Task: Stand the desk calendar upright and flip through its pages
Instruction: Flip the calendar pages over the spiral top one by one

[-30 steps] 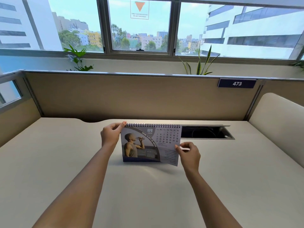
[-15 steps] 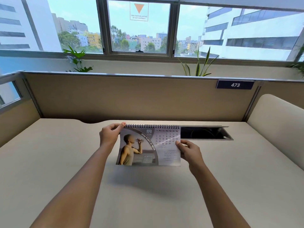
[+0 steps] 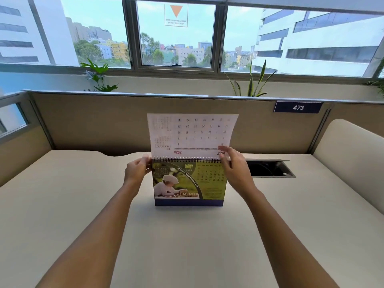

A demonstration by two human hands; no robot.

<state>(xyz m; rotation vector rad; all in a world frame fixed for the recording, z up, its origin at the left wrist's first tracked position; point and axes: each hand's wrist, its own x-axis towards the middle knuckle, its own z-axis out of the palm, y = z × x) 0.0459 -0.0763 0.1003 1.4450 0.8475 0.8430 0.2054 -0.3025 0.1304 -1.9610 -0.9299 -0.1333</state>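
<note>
The desk calendar (image 3: 189, 183) stood upright on the cream desk (image 3: 187, 246), near the middle and closer to its far edge, with a green May page facing the person. One white page (image 3: 192, 134) stood lifted above the spiral binding (image 3: 187, 159), its print upside down. The left hand (image 3: 136, 170) pinched the calendar's top left corner at the binding. The right hand (image 3: 233, 165) gripped the lifted page's lower right corner, fingers closed on it. An open cable hatch (image 3: 270, 168) lay just beyond the right hand.
</note>
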